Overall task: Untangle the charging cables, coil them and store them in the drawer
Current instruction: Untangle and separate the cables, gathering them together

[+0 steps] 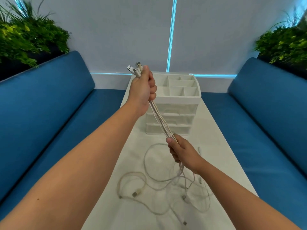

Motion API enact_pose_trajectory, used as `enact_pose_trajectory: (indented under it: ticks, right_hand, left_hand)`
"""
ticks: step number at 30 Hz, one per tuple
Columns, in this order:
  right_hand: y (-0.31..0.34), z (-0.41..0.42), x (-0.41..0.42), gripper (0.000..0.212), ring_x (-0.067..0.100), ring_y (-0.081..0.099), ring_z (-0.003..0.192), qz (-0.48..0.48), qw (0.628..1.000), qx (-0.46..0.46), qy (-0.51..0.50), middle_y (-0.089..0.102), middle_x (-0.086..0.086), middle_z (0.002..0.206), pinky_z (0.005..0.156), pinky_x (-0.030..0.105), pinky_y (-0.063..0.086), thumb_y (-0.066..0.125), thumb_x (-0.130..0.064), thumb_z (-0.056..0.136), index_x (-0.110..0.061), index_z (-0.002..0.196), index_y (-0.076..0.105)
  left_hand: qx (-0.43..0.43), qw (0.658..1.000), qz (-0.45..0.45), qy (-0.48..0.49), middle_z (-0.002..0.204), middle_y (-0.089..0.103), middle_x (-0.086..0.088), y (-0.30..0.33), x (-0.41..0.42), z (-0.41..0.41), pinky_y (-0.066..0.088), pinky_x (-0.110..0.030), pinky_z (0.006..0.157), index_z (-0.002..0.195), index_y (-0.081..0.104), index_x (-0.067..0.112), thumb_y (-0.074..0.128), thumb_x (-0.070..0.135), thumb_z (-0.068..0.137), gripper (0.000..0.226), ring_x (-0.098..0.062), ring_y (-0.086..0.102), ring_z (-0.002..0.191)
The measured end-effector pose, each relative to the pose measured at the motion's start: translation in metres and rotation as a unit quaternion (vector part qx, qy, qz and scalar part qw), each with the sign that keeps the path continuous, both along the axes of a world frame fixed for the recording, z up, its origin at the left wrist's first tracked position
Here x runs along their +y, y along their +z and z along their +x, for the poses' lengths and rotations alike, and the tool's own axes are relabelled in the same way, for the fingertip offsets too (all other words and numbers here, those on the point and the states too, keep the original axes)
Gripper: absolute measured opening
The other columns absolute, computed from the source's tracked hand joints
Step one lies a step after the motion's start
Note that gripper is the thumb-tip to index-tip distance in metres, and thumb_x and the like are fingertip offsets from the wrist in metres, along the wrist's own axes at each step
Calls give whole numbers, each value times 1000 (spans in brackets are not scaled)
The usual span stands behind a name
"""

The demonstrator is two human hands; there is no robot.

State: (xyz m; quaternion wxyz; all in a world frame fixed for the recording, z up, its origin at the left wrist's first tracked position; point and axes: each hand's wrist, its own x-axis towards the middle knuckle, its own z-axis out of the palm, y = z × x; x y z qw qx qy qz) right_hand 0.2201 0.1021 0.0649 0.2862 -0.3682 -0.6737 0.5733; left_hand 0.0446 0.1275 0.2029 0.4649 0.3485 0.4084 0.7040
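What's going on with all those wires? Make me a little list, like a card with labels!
left hand: left hand raised, gripping the plug ends of a bunch of white cables
right hand: right hand lower down, gripping the same bunch
rest of cables: loose loops lying tangled on the white table
drawers: white drawer box behind the hands, drawers look closed
top of box: open compartments, nothing seen inside
around: blue seats on both sides, green plants in the corners

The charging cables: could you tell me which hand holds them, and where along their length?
Both: the left hand grips the charging cables just below their plugs, the right hand further down the bundle.
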Motion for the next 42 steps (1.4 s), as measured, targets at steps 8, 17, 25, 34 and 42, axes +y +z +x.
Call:
enact_pose_trajectory:
  ticks: [8, 17, 25, 34, 42]
  right_hand:
    - [12, 4, 6, 57, 15, 53, 62, 66, 963, -257, 48, 52, 0, 66, 72, 31, 44, 30, -67, 94, -15, 72, 40]
    - [-11, 14, 13, 48, 17, 47, 66, 193, 925, -328, 8, 51, 0, 70, 70, 37, 41, 23, -57, 99, -17, 77, 40]
    - [-9, 29, 17, 37, 19, 65, 69, -86, 995, -28, 44, 48, -1, 61, 88, 37, 49, 59, -46, 88, -11, 79, 52]
    - [-27, 21, 20, 38, 19, 51, 68, 332, 875, -346, 61, 52, -8, 71, 67, 37, 43, 27, -54, 100, -21, 85, 37]
    - [-40, 27, 18, 46, 11, 51, 57, 49, 988, -139, 34, 46, -6, 61, 64, 24, 45, 48, -52, 94, -14, 69, 43]
  left_hand:
    - [-7, 1000, -11, 22, 53, 26, 9, -10, -5, 1, 16, -20, 39, 72, 42, 23, 40, 41, 105, 38, -6, 17, 44]
    - [-15, 998, -10, 59, 53, 28, 9, -7, -3, -6, 16, -21, 40, 72, 43, 22, 40, 41, 105, 38, -6, 18, 45]
    - [-70, 994, 13, 79, 54, 26, 7, 5, -2, -20, 15, -21, 40, 71, 43, 20, 40, 39, 106, 39, -7, 17, 45]
    - [-46, 997, 6, 61, 53, 25, 8, 1, 3, -12, 15, -20, 38, 72, 41, 21, 39, 39, 106, 38, -6, 17, 44]
    - [-24, 999, 13, 45, 57, 24, 7, -4, 0, -15, 15, -21, 40, 73, 41, 22, 39, 41, 105, 38, -7, 16, 47]
